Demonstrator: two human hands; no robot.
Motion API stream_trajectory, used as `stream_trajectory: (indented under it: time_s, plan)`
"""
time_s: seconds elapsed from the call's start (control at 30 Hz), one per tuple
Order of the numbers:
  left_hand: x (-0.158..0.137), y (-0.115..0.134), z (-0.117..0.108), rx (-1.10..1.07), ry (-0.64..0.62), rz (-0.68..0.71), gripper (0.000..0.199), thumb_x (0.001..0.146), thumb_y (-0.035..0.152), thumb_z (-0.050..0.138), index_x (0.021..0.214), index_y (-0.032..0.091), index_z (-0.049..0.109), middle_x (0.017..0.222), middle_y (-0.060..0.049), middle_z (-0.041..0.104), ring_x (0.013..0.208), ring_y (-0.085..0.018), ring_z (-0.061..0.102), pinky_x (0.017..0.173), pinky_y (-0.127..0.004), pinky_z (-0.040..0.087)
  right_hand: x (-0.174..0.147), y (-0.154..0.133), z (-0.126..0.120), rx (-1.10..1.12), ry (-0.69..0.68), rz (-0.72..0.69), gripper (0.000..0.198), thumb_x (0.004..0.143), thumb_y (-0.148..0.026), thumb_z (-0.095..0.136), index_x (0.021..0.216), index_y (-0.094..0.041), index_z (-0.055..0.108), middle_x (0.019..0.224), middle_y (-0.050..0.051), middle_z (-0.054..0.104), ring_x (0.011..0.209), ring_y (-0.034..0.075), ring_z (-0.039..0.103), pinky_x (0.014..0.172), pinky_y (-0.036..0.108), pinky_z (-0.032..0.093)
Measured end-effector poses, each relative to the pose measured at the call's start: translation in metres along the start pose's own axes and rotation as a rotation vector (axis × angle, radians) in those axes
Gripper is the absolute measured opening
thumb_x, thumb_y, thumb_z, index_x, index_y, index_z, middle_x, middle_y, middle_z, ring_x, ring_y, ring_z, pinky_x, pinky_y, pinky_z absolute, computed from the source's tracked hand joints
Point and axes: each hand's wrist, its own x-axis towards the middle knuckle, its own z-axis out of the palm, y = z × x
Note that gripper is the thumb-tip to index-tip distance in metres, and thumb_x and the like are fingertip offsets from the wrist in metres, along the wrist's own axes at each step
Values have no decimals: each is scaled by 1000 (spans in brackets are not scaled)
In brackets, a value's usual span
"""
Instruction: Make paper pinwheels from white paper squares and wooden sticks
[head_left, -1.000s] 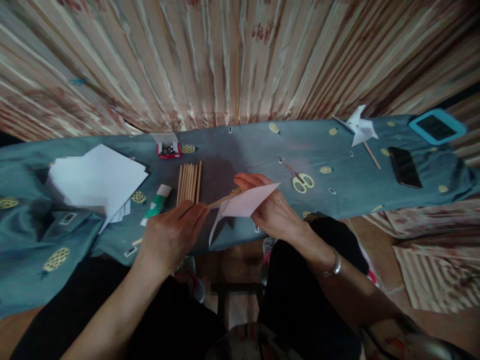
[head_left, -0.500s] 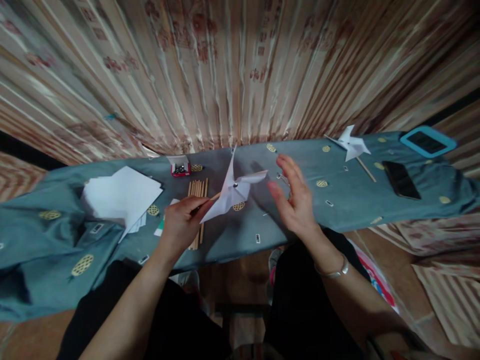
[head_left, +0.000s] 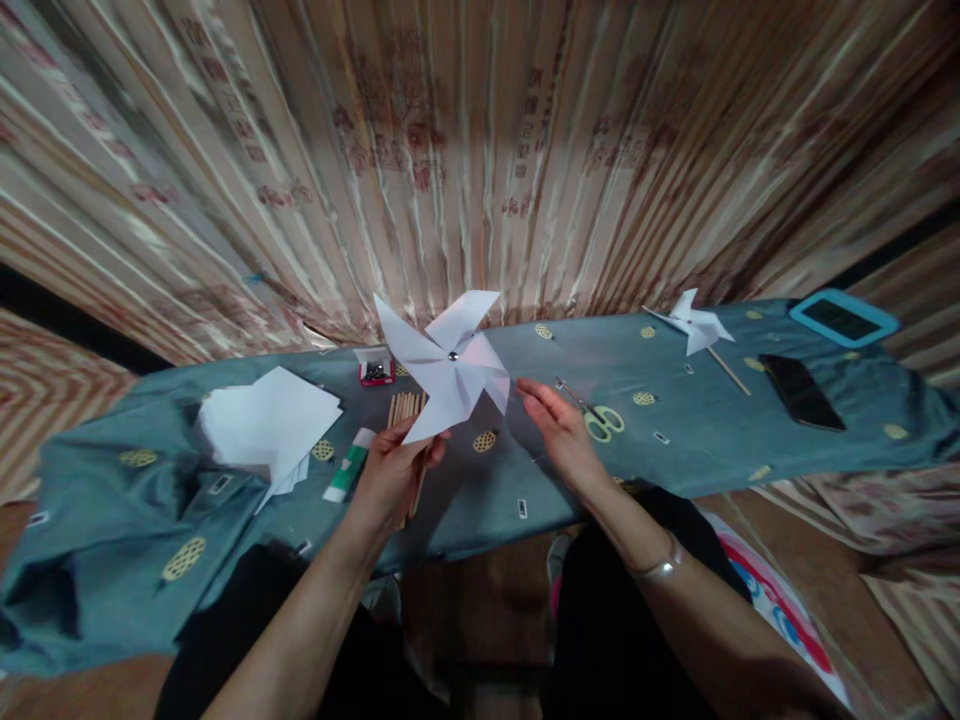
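A white paper pinwheel [head_left: 442,385] with a silver pin at its centre faces me above the table. My left hand [head_left: 394,470] is closed around its stick, most of which is hidden by the blades and fingers. My right hand [head_left: 562,430] is beside the pinwheel's right blade, fingers stretched out towards it and thumb close to them. Nothing shows in that hand; whether a fingertip touches the paper I cannot tell. Several wooden sticks [head_left: 405,405] lie beneath my left hand, partly covered. A green and white glue stick [head_left: 349,466] lies to its left.
White paper sheets [head_left: 274,420] are stacked at left, behind them a small red box of pins [head_left: 376,372]. Scissors [head_left: 602,422] lie right of my right hand. Further right are another pinwheel [head_left: 697,322], a phone [head_left: 802,392] and a blue-framed device [head_left: 844,318]. A curtain [head_left: 480,180] hangs behind.
The pinwheel has turned to face me more fully, with its blades in a different position. My right hand has moved left and lower towards a blade, its fingers closer together. The view has shifted slightly.
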Motion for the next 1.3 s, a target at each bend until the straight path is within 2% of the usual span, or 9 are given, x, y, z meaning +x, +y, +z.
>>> stream_trajectory:
  time_s: [0.17, 0.27, 0.4, 0.5, 0.6, 0.73, 1.07, 1.23, 1.3]
  plan:
    - [1, -3, 5, -251, 96, -163, 23, 56, 17, 81, 76, 11, 71, 68, -3, 68, 57, -10, 59, 53, -19, 48, -5, 6, 14, 148, -125, 167, 43, 74, -53, 69, 103, -22, 73, 108, 6, 75, 103, 22, 67, 97, 37, 49]
    - [0, -4, 8, -375, 168, -234, 19, 58, 8, 79, 75, 10, 72, 69, -4, 71, 62, -12, 63, 59, -20, 51, -14, 4, 24, 144, -285, 198, 38, 72, -52, 72, 93, -20, 75, 97, 5, 76, 92, 21, 67, 89, 35, 50]
    - [-2, -6, 11, -400, 184, -240, 13, 58, 6, 80, 66, 12, 72, 65, -2, 70, 61, -10, 63, 62, -18, 50, -33, 0, 41, 90, -566, 182, 31, 78, -48, 68, 86, -19, 76, 85, 3, 74, 79, 18, 64, 76, 30, 49]
    - [-5, -8, 12, -378, 156, -284, 13, 59, 9, 82, 67, 13, 73, 67, -2, 71, 62, -10, 63, 62, -19, 49, -45, 1, 50, 81, -654, 198, 27, 78, -42, 69, 84, -17, 75, 77, 1, 71, 72, 15, 61, 69, 27, 46]
    - [-7, -10, 13, -359, 136, -299, 15, 59, 12, 84, 69, 14, 73, 68, -2, 71, 64, -12, 64, 65, -22, 49, -49, 1, 54, 57, -634, 200, 22, 77, -38, 68, 77, -16, 73, 68, -1, 66, 64, 13, 56, 65, 25, 42]
    - [-8, -11, 15, -304, 115, -238, 21, 55, 20, 88, 69, 16, 74, 69, -1, 71, 69, -14, 65, 73, -24, 50, -47, -5, 49, -12, -611, 163, 18, 77, -32, 66, 70, -16, 70, 62, -3, 60, 60, 11, 50, 61, 24, 37]
    - [-9, -13, 21, -211, 141, -200, 37, 39, 29, 93, 72, 18, 79, 74, -3, 76, 75, -14, 67, 78, -25, 50, -37, -14, 38, -39, -600, 81, 23, 81, -38, 65, 73, -17, 71, 68, -1, 66, 66, 12, 57, 66, 24, 42]
    - [-7, -14, 18, -195, 145, -149, 37, 41, 31, 93, 73, 20, 79, 76, -3, 76, 81, -17, 68, 90, -31, 49, -17, -28, 0, -213, -549, 70, 33, 79, -50, 69, 68, -18, 71, 58, -2, 62, 56, 10, 50, 56, 24, 39]
    - [-6, -15, 18, -191, 152, -153, 38, 40, 31, 93, 73, 19, 79, 77, -4, 76, 82, -17, 68, 92, -32, 48, -3, -32, -21, -145, -380, 55, 37, 79, -54, 67, 66, -19, 71, 59, -1, 64, 55, 10, 52, 56, 25, 41]
